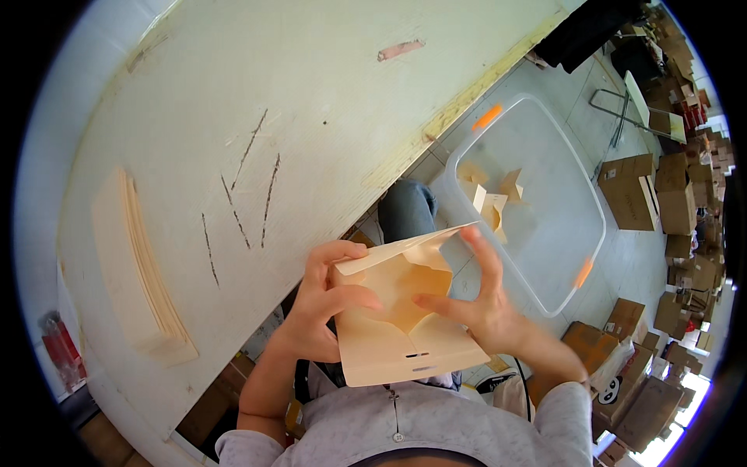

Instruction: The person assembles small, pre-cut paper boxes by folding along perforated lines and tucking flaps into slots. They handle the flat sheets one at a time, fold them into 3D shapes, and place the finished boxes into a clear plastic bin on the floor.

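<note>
Between my hands, above my lap, is a cream paperboard box (373, 366), partly folded, its open inside facing up. Two dark slots show in its near flap. My left hand (319, 303) grips the box's left side, fingers on the outside and thumb inside. On the other side my right hand (494, 307) holds it, with a fingertip at the far right corner and the thumb reaching into the opening. A stack of flat cream paperboard blanks (144, 272) lies at the left of the white table (311, 171).
Right of the table, a clear plastic bin (556, 233) with orange handles stands on the tiled floor, holding several folded cream pieces (492, 210). Brown cardboard boxes (629, 194) are piled along the right. A folding chair (642, 109) is beyond the bin.
</note>
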Motion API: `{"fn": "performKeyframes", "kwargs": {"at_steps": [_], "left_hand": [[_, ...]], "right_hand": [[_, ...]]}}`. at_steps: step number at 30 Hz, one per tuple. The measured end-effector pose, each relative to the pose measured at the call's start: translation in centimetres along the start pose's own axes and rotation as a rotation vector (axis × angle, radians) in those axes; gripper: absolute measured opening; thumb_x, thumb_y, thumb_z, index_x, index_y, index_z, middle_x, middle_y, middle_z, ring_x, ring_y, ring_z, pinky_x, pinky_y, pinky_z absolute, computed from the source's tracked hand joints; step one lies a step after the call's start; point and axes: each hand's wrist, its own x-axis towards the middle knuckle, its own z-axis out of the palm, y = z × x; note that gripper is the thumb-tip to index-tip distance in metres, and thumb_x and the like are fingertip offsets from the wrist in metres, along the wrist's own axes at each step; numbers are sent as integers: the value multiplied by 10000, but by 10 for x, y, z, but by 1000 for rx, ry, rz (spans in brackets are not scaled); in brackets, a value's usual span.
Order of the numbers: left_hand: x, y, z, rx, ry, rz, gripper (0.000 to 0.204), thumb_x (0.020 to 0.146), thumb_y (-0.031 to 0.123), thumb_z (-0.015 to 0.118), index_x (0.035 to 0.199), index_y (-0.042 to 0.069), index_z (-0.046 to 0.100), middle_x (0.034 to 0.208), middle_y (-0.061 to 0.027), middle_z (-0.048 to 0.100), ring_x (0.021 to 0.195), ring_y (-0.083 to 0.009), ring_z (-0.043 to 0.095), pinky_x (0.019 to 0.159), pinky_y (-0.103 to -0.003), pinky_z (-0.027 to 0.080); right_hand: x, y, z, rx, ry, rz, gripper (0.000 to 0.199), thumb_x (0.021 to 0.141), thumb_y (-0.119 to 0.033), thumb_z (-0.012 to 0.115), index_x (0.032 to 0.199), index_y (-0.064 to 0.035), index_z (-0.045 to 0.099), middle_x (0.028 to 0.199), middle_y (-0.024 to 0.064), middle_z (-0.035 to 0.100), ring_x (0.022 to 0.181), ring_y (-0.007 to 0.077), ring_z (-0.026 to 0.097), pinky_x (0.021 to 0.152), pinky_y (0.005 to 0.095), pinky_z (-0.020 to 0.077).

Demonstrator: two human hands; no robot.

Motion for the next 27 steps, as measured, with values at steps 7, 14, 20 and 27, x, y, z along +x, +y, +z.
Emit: {"fn": "performKeyframes", "kwargs": {"at_steps": [7,14,20,27], "left_hand": [[5,1,7,-116,9,79,443,535,177,819,927,147,616,1222,-144,340,1085,-296,401,877,-375,369],[4,16,11,-290,43,-63,398,560,197,801,923,161,642,1233,-173,355,1108,-314,394,881,-394,364],[9,27,-1,41,-47,187,336,553,135,757,872,189,668,1230,-181,386,1095,-347,406,865,-411,385],[18,38,10,338,-71,215,312,561,121,739,847,218,658,1207,-143,418,1063,-360,435,869,-402,412]], "right_hand": [[-11,18,34,917,292,136,1147,586,-273,834,1418,-158,53,1358,218,247,1174,317,385,966,443,317],[-26,26,44,669,255,95,1157,591,-315,809,1408,-107,16,1284,231,342,1100,292,447,903,378,351],[-22,25,-18,398,259,2,1104,571,-157,803,1402,-108,79,1368,240,278,1254,388,317,979,455,303],[13,-17,-17,199,463,296,942,564,-62,729,1372,-138,251,1356,241,315,1233,407,359,984,470,291]]}}
